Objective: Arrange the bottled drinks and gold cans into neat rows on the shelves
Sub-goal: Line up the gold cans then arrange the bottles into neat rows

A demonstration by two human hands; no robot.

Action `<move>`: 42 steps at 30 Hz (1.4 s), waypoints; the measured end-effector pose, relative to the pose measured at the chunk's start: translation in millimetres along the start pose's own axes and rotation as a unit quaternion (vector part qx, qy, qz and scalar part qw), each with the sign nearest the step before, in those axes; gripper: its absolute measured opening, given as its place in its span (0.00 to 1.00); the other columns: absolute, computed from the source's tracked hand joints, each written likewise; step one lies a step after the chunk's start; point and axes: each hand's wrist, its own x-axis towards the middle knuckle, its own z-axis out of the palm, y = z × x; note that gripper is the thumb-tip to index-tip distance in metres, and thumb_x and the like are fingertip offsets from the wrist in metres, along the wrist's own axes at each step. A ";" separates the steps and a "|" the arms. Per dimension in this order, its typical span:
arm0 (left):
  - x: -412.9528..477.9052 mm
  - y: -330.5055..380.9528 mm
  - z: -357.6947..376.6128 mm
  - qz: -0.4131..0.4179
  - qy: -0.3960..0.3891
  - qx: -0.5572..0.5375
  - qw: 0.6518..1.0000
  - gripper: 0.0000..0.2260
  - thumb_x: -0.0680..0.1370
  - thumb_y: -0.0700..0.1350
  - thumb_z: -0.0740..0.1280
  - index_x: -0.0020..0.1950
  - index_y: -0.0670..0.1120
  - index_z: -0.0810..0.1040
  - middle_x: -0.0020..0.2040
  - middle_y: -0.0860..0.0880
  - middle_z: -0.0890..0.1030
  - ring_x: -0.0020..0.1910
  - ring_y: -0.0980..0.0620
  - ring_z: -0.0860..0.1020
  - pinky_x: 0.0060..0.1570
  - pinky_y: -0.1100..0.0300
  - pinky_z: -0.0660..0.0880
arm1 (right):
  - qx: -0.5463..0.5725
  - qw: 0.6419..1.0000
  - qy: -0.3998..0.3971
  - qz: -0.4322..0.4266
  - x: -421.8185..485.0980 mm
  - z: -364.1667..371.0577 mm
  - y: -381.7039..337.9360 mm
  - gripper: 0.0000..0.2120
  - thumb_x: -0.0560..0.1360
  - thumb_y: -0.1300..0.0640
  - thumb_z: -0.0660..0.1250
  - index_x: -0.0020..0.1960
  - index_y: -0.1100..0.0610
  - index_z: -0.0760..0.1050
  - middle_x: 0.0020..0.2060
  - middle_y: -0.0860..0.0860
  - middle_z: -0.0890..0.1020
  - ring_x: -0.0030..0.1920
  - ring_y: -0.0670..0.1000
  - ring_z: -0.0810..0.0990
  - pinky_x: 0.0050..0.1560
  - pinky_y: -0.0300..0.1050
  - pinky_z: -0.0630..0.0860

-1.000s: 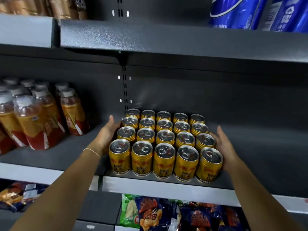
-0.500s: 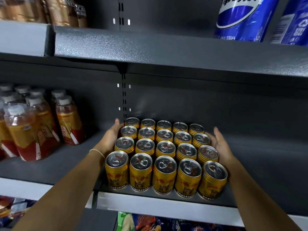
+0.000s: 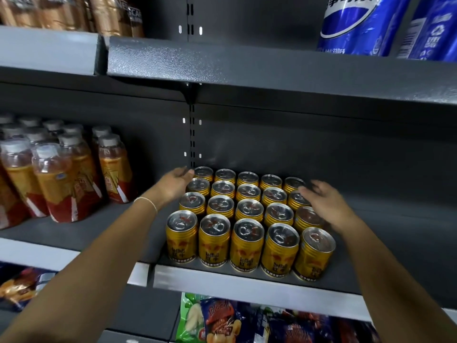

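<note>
Several gold cans (image 3: 247,219) stand in tight rows on the dark middle shelf (image 3: 259,283), silver tops up. My left hand (image 3: 174,183) lies along the block's back left corner, fingers straight, fingertips at the rearmost left can. My right hand (image 3: 324,201) hovers at the block's right side with fingers spread and blurred, over the tops of the rear right cans. Neither hand grips a can. Bottled orange drinks (image 3: 59,179) with white caps and red labels stand grouped on the same shelf level at the left.
Above, an upper shelf (image 3: 247,68) carries blue cans (image 3: 358,23) at the right and brown bottles (image 3: 69,13) at the left. Snack bags (image 3: 235,320) fill the level below. Bare shelf lies right of the gold cans and between cans and bottles.
Both hands slid from the block's sides toward its rear. The left hand reached the back left corner. The right hand lifted over the rear right cans, fingers spreading. The view drew closer.
</note>
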 end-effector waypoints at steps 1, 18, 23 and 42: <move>-6.8 4.1 -3.0 0.019 0.000 0.025 1.000 0.26 0.81 0.58 0.59 0.76 0.47 0.63 0.74 0.46 0.67 0.72 0.46 0.67 0.64 0.59 0.62 | -0.051 0.998 0.008 -0.036 -8.8 -0.3 -5.2 0.28 0.77 0.42 0.68 0.74 0.49 0.67 0.69 0.50 0.74 0.63 0.51 0.76 0.62 0.50 0.75; -142.7 -4.8 64.8 0.149 0.176 0.469 0.853 0.51 0.65 0.82 0.48 0.75 0.48 0.66 0.76 0.40 0.63 0.77 0.35 0.53 0.71 0.30 0.50 | -0.378 0.890 0.110 -0.231 -136.0 30.7 15.5 0.52 0.60 0.17 0.57 0.72 0.51 0.70 0.75 0.54 0.67 0.78 0.59 0.55 0.75 0.66 0.51; -137.6 -6.9 67.7 0.129 0.164 0.490 0.846 0.51 0.65 0.82 0.45 0.77 0.48 0.64 0.76 0.41 0.64 0.76 0.35 0.54 0.69 0.29 0.53 | -0.395 0.882 0.114 -0.231 -128.7 35.9 17.5 0.53 0.58 0.19 0.56 0.69 0.56 0.75 0.70 0.59 0.73 0.73 0.65 0.64 0.72 0.69 0.58; -139.5 21.8 21.3 0.164 -0.040 0.493 0.854 0.48 0.66 0.78 0.36 0.79 0.52 0.54 0.78 0.45 0.59 0.77 0.40 0.56 0.74 0.38 0.52 | -0.446 0.870 0.000 -0.209 -144.0 66.7 -65.9 0.35 0.75 0.28 0.53 0.73 0.49 0.67 0.70 0.53 0.74 0.70 0.58 0.68 0.68 0.56 0.67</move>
